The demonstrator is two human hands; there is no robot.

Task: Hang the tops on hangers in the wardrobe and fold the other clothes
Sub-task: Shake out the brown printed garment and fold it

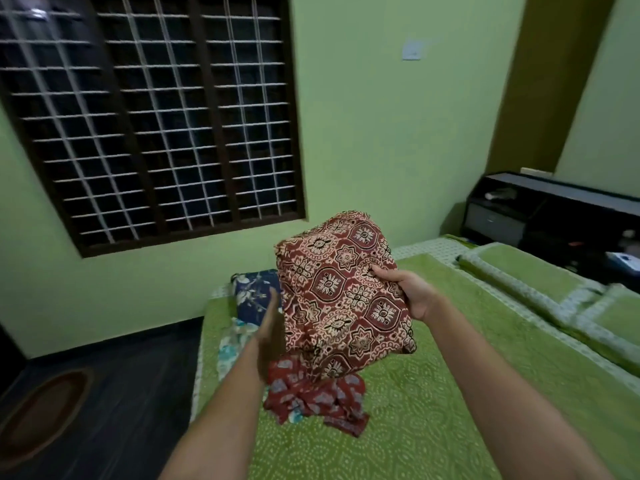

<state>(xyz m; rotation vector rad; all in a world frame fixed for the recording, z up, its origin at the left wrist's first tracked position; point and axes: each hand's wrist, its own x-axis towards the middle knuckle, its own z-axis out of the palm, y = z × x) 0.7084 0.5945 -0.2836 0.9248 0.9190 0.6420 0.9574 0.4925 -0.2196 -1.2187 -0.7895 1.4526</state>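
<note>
Right hand (412, 292) has its grip on the folded maroon printed garment (346, 292), thumb on top near the cloth's right edge and fingers curled beneath. Left hand (272, 327) is blurred; its fingers look straight and lie flat along the garment's left edge, pressing rather than clasping. Between the two hands the garment is lifted clear of the bed (433, 393), its lower edge hanging just above a crumpled red floral cloth (311, 400) that lies loose on the green bedspread.

Behind the left hand, near the bed's far left corner, sits a folded navy floral garment (256, 285), and just in front of it a pale blue floral one (235, 341) lies along the bed's left edge. To the right of the held garment the bedspread is bare and wide, running up to the green pillows (554, 299) stacked near the right edge of the bed. A dark cabinet (540, 209) stands beyond the pillows against the wall.

Left of the bed the dark floor (121, 393) lies open, with an oval mat (45, 414) on it well apart from the bed. A barred window (156, 116) fills the green wall above.
</note>
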